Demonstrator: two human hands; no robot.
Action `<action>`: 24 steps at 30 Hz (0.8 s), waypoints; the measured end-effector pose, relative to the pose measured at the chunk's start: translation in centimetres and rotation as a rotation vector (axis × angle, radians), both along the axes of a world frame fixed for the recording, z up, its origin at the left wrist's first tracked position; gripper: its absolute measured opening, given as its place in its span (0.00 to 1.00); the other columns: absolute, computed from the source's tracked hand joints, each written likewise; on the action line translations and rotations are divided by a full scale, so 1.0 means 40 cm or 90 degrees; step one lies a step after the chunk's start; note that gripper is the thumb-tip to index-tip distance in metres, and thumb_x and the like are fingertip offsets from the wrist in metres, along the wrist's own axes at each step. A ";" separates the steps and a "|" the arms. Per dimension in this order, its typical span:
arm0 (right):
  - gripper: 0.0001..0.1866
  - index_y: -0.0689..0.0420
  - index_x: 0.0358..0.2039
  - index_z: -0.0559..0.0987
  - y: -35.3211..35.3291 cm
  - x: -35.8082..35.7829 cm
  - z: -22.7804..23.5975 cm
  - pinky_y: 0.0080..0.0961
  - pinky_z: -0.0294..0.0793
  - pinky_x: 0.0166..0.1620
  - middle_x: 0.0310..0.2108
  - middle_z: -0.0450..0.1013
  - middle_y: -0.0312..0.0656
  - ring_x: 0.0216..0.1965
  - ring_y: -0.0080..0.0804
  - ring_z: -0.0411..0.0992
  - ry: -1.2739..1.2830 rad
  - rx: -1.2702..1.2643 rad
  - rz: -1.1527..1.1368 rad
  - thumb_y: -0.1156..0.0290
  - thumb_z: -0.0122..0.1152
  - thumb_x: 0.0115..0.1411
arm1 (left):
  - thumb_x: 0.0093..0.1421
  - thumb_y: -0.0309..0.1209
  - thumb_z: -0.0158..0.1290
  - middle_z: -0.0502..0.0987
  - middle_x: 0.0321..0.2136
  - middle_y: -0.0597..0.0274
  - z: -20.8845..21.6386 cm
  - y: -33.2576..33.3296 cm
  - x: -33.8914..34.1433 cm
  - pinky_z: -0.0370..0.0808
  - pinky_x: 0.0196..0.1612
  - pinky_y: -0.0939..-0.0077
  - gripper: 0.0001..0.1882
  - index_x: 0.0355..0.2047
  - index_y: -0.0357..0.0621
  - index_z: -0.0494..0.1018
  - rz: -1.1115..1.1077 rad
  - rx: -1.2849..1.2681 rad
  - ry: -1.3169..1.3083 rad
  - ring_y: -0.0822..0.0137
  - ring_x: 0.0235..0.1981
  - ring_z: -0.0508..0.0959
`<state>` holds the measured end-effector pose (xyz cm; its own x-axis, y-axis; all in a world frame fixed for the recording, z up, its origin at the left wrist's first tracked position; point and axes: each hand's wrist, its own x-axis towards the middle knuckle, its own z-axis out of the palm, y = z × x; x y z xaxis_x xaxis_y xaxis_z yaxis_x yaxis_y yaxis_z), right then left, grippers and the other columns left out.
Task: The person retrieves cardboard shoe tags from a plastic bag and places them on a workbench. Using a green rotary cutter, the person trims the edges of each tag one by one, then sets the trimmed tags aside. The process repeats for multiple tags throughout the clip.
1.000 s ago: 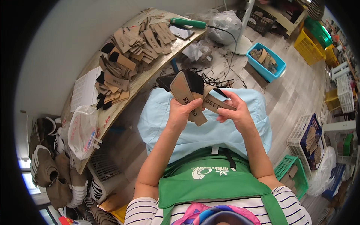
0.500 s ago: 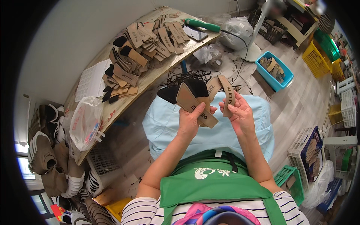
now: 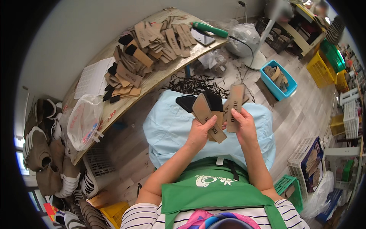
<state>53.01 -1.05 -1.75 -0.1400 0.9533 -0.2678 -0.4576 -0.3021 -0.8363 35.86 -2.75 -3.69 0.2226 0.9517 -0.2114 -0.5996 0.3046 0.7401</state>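
Both hands (image 3: 221, 128) up w/ tan strips (image 3: 207, 117)

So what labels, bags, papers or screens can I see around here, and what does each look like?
Tan tag: left hand, long, dark print.
Second tan tag: right hand, held upright.
Pile of tan tags: workbench, some black-tipped.
Printed sheet: bench's left part, white.
Plastic bag: bench's left end, clear with coloured print.
Phone: bench's far end, dark screen.
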 end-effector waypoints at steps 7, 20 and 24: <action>0.12 0.65 0.45 0.76 -0.034 0.022 0.081 0.19 0.71 0.44 0.39 0.77 0.37 0.37 0.19 0.73 -0.147 0.197 -0.042 0.74 0.52 0.65 | 0.69 0.37 0.49 0.79 0.42 0.56 -0.030 0.032 -0.038 0.75 0.51 0.68 0.18 0.48 0.34 0.72 0.078 -0.013 0.083 0.63 0.46 0.79; 0.18 0.61 0.45 0.78 -0.023 0.001 0.051 0.30 0.78 0.39 0.38 0.75 0.46 0.39 0.38 0.77 -0.657 0.356 0.029 0.73 0.68 0.54 | 0.61 0.29 0.60 0.79 0.39 0.60 0.095 0.156 -0.248 0.78 0.43 0.71 0.14 0.44 0.35 0.74 0.353 0.036 0.169 0.67 0.38 0.79; 0.13 0.61 0.40 0.80 -0.034 0.075 -0.028 0.28 0.80 0.37 0.35 0.77 0.46 0.33 0.35 0.78 -0.690 0.279 0.083 0.73 0.68 0.54 | 0.56 0.26 0.65 0.80 0.40 0.56 0.145 0.288 -0.512 0.79 0.43 0.65 0.17 0.44 0.32 0.76 0.500 0.113 0.235 0.63 0.37 0.81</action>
<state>56.02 -2.42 -2.85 -0.1431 0.9889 0.0400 0.5695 0.1154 -0.8139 15.39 8.77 2.11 -0.5627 0.8263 0.0251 -0.3013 -0.2332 0.9246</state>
